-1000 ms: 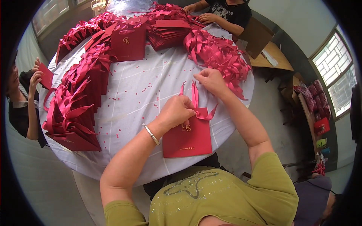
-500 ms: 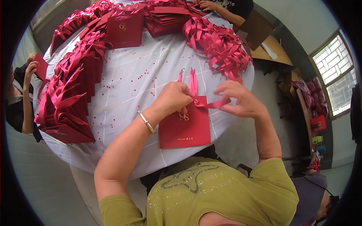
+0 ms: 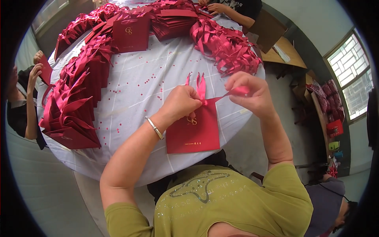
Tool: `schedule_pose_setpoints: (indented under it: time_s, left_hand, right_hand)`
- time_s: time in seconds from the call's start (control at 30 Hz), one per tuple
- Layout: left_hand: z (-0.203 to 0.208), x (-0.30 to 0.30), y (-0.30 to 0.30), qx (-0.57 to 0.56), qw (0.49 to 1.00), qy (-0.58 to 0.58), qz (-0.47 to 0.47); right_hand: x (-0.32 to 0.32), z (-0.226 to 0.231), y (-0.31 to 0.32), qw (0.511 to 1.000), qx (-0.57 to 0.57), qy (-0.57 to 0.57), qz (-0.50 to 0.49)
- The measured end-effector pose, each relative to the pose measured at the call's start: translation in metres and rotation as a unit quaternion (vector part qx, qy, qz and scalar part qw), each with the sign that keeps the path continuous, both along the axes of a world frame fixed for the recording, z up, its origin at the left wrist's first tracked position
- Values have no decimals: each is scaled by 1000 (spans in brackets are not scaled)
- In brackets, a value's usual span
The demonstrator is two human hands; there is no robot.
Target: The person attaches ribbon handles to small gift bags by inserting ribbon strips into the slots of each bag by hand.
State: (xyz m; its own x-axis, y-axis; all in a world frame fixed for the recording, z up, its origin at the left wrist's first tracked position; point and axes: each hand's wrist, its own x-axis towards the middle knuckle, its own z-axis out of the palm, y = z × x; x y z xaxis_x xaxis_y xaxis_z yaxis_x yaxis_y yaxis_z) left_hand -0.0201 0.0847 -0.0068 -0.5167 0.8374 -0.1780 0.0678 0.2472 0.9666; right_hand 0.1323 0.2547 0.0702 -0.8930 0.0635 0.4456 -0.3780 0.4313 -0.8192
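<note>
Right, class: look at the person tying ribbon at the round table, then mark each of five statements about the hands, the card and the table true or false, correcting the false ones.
1. The left hand presses on the top edge of the red card. True.
2. The right hand pulls a strand of the ribbon out to the right. True.
3. The card is blue. False: it is dark red with gold marks.
4. The left wrist is bare. False: it wears a silver bracelet.
5. Finished red cards are piled along the table's left and far edges. True.
</note>
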Motion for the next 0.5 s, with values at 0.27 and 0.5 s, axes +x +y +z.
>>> schedule_pose_setpoints:
  time_s: [0.27,0.5]
  left_hand:
    - [-6,0,5,7,998,52,35]
    - [-9,-6,-1,36,996,29,70]
  right_hand:
    - [-35,-28,-17,906,-373,-26,197]
    - [-24,-36,-44,992,67,-109,-3]
